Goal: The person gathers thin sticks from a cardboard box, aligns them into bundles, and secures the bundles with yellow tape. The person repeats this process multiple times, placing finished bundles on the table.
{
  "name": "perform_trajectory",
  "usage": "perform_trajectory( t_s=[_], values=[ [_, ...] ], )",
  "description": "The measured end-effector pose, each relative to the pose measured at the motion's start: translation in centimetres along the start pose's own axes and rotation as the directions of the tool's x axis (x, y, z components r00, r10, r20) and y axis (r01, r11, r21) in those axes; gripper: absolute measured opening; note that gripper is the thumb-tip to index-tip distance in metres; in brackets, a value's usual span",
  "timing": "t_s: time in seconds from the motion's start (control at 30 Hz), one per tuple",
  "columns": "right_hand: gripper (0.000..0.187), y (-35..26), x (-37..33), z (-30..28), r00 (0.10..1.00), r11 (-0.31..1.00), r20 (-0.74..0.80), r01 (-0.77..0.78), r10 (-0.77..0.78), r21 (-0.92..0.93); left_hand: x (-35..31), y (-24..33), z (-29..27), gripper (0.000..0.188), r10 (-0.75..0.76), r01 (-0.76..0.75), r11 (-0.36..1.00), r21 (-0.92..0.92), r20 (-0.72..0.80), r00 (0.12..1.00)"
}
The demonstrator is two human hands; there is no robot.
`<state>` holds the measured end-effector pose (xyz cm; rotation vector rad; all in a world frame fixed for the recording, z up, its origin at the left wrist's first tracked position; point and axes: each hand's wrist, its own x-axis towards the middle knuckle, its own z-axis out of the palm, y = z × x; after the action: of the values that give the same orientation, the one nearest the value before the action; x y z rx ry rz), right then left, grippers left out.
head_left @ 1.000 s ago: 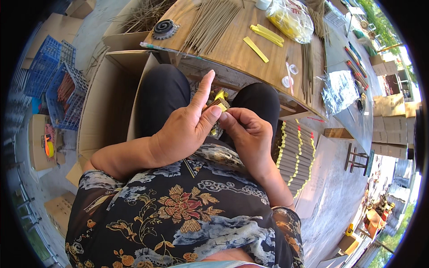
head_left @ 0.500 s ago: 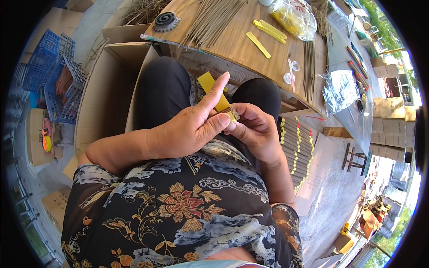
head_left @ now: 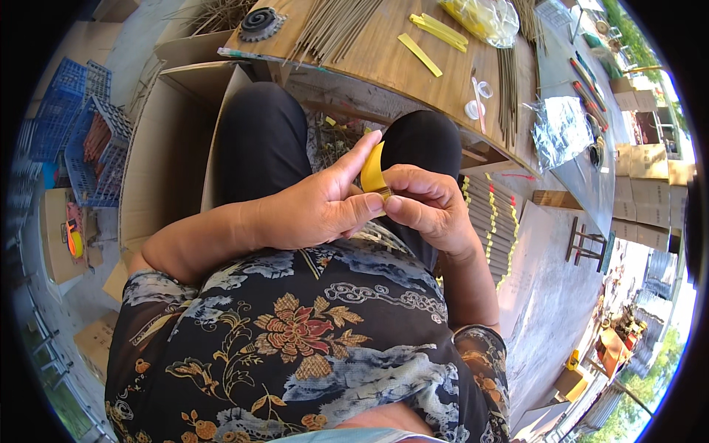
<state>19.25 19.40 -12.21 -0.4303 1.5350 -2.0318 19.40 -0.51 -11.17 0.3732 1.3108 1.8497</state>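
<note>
Your left grip (head_left: 321,203), seen in the head view, was closed: its thumb pressed on the lower end of a curved yellow strip (head_left: 374,170), and its forefinger stretched up along the strip's left side. Your right grip (head_left: 432,207) was closed too — thumb and bent fingers pinched that same end from the right, with the two thumb tips close together. Something small and brown (head_left: 384,193) showed between the thumbs, mostly hidden, so you could not tell its full shape from there. The strip rose from your fingers in a bend, above your lap and between the knees of your dark trousers (head_left: 262,140).

Beyond your knees stood the wooden worktop (head_left: 399,81). Near its left end lay a dark spiral disc (head_left: 261,24) with a toothed rim, and beside that a spread of thin brown sticks (head_left: 334,29). Farther right you had a single yellow strip (head_left: 419,55), a small pile of yellow strips (head_left: 439,32) and a clear plastic bag (head_left: 484,21) with yellow inside.

An open cardboard box (head_left: 159,148) stood by your left leg, with a blue crate (head_left: 92,181) past it. By your right knee lay brown rods (head_left: 502,229) — banded in yellow, side by side.
</note>
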Motion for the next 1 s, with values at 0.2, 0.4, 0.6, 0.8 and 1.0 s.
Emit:
perform_trajectory(
  t_s=[0.2, 0.4, 0.6, 0.8, 1.0],
  values=[
    [0.013, 0.1, 0.6, 0.2, 0.961, 0.911, 0.049, 0.273, -0.272, -0.31, -0.3, 0.8, -0.6, 0.072, -0.097, 0.094, 0.994, 0.055, 0.054, 0.994],
    [0.01, -0.3, 0.7, 0.3, 0.929, 0.814, 0.092, 0.36, -0.359, -0.455, 0.0, 0.4, -1.0, 0.07, -0.097, 0.098, 0.995, -0.009, 0.098, 0.99],
    [0.01, 0.1, 0.9, -0.2, 0.892, 0.781, 0.169, 0.449, -0.419, -0.434, 0.1, 0.2, -1.3, 0.067, -0.163, 0.189, 0.955, -0.227, 0.127, 0.978],
    [0.012, -0.1, 1.0, -0.2, 0.892, 0.848, 0.203, 0.447, -0.403, -0.285, 0.5, 0.0, -1.1, 0.057, -0.124, 0.167, 0.931, -0.324, 0.147, 0.981],
    [0.012, -1.0, 1.5, -1.3, 0.866, 0.873, 0.353, 0.441, -0.353, -0.209, 0.7, 0.6, -0.6, 0.049, -0.09, 0.136, 0.951, -0.278, 0.172, 0.981]
  ],
)
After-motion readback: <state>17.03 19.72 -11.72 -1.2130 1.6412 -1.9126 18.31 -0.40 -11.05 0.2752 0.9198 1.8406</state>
